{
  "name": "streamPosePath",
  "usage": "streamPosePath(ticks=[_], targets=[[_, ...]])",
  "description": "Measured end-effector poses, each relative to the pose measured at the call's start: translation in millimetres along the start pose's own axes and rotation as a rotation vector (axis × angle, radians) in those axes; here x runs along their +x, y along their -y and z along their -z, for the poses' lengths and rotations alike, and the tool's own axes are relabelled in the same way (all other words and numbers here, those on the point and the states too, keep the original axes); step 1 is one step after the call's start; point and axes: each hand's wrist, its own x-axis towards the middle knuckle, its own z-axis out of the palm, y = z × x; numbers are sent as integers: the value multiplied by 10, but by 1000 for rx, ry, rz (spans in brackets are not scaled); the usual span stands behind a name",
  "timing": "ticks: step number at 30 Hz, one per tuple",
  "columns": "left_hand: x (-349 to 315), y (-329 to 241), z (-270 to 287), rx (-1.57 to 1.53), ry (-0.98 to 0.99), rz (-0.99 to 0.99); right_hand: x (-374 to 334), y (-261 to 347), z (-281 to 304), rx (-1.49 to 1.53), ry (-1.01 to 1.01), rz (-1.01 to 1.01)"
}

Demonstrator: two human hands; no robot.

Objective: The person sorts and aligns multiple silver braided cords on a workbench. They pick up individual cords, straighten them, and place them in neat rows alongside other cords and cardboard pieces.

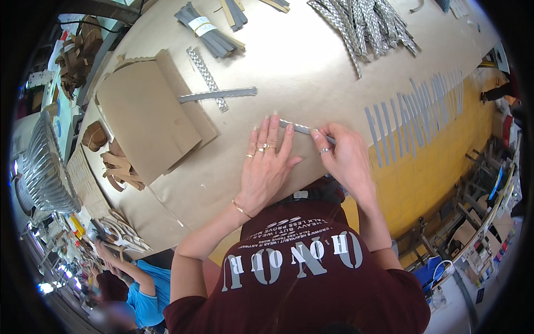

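Observation:
A narrow strip [300, 128], grey with a silvery braided edge, lies on the paper-covered table in front of me. My left hand [266, 161] is laid flat with its fingers stretched out, the fingertips pressing on the strip's left end. At the other end, my right hand [346, 158] pinches the grey strip between thumb and forefinger. Farther left, a grey-backed braided strip [236, 92] lies crosswise over a silvery braided strip [203, 69]. What is under my left fingertips is hidden.
Brown paper sheets [144, 111] lie at left, near bundled brown strips [122, 170]. A banded bundle of grey strips [208, 33] and a pile of braided strips [367, 28] are at the far side. Several grey strips [392, 133] hang in a row along the right edge. A co-worker [147, 289] is at lower left.

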Motion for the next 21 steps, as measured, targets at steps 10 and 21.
streamPosePath(ticks=[10,21], targets=[[13,-40,21,29,40,-21,-2,-32,-90,-46,-53,27],[33,-95,30,4,62,2,-135,-91,141,159,21,-195]])
